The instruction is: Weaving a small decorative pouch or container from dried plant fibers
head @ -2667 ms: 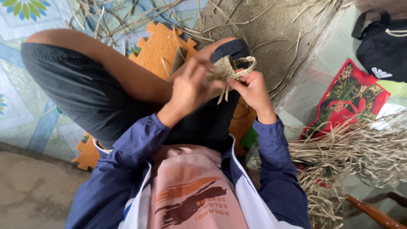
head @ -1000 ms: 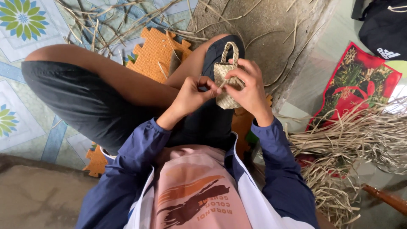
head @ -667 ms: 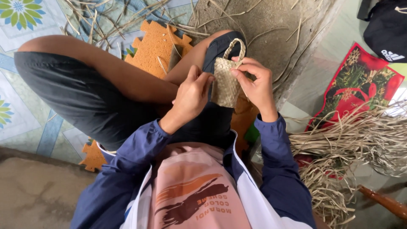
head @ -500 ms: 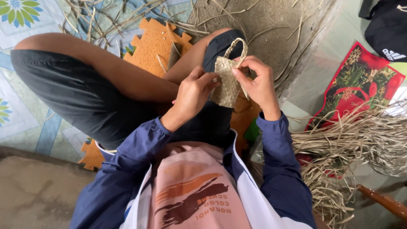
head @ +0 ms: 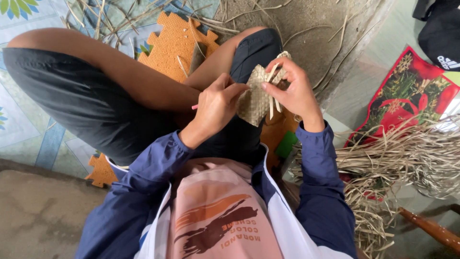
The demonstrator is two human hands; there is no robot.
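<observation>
A small woven piece of pale dried leaf strips [head: 255,98] is held over my crossed legs. My left hand [head: 216,106] pinches its left edge, and a thin pink tool end sticks out behind that hand. My right hand [head: 291,89] grips the piece's right and upper side, with loose strip ends hanging between its fingers. Both hands touch the weave.
An orange foam puzzle mat [head: 173,41] lies under my legs, with loose dried strips [head: 103,17] scattered beyond it. A large heap of dried leaf strips [head: 407,163] lies at the right on a red printed sheet [head: 407,91]. A black bag [head: 441,29] sits top right.
The woven piece has been turned in my hands, from held upright with its loop showing to tilted flat. My right hand has shifted over its top edge.
</observation>
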